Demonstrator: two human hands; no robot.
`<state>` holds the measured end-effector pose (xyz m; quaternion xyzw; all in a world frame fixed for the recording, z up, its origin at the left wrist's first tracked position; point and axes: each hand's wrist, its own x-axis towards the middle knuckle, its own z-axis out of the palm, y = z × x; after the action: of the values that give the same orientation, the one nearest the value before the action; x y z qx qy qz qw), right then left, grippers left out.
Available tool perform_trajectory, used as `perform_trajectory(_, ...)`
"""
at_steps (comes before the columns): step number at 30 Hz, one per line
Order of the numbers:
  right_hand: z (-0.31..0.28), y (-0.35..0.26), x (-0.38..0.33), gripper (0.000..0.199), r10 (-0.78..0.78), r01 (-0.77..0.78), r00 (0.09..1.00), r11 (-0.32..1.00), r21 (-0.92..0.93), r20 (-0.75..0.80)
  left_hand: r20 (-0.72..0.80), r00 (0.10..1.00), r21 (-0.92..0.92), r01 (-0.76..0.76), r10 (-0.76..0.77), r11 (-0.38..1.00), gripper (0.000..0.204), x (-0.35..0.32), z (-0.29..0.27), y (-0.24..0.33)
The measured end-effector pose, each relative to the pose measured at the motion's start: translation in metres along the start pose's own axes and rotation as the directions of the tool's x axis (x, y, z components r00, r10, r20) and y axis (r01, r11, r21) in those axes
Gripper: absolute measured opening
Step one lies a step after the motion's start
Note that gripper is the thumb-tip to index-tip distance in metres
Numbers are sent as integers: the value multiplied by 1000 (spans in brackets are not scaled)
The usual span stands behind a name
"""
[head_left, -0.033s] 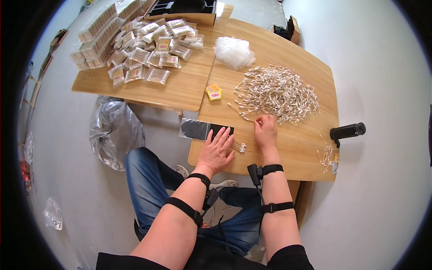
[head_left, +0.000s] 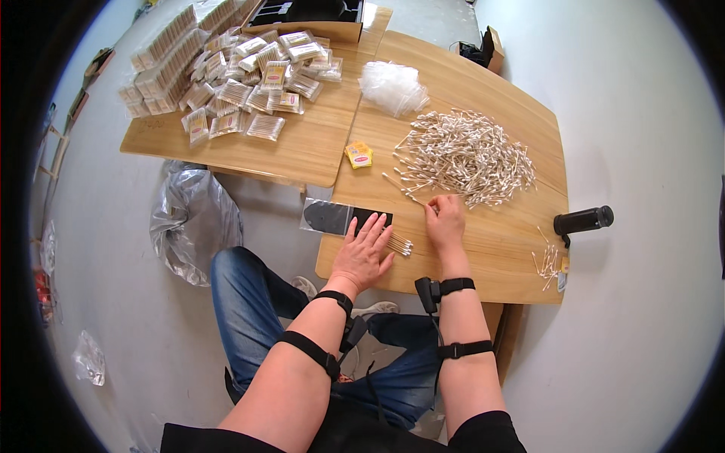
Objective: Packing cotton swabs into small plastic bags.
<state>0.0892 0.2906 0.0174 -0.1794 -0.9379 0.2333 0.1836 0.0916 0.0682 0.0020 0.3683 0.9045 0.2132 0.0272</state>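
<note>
My left hand [head_left: 362,251] lies flat with its fingers spread over a black strip [head_left: 362,218] and a small row of cotton swabs [head_left: 399,243]. The white tips of these swabs stick out to the right of my fingers; the rest is hidden under the hand. Left of the fingers, a clear plastic bag [head_left: 307,222] surrounds the rounded end of the black piece. My right hand [head_left: 445,220] is closed in a pinch at the near edge of a loose heap of cotton swabs [head_left: 472,157]. Between its thumb and finger is the end of one cotton swab [head_left: 402,190], which points up and left.
Small yellow cards [head_left: 359,155] lie left of the heap, below a pile of clear bags [head_left: 393,88]. Packed swab packets [head_left: 266,127] cover the left table. A black cylinder [head_left: 583,220] is at the right edge, near some scattered swabs [head_left: 547,260]. A grey plastic sack [head_left: 195,223] stands on the floor.
</note>
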Motion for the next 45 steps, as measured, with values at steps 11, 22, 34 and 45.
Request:
perform_trajectory(11,5,-29,-38,12,84,-151,971,941,301,226,-49,999,-3,-5,5,1000,66,-1,3,-3)
perform_trajectory(22,9,-14,18,12,-141,141,990,983,-121,5,-47,999,3,-23,23,1000,62,-3,3,-1)
perform_trajectory(34,-3,-20,-29,6,-8,-17,981,992,127,194,-77,997,-47,-33,29,998,64,-1,6,-3)
perform_trajectory(45,-1,-38,-38,8,-14,-17,985,984,178,170,-57,998,-34,-2,0,999,65,-1,5,-3)
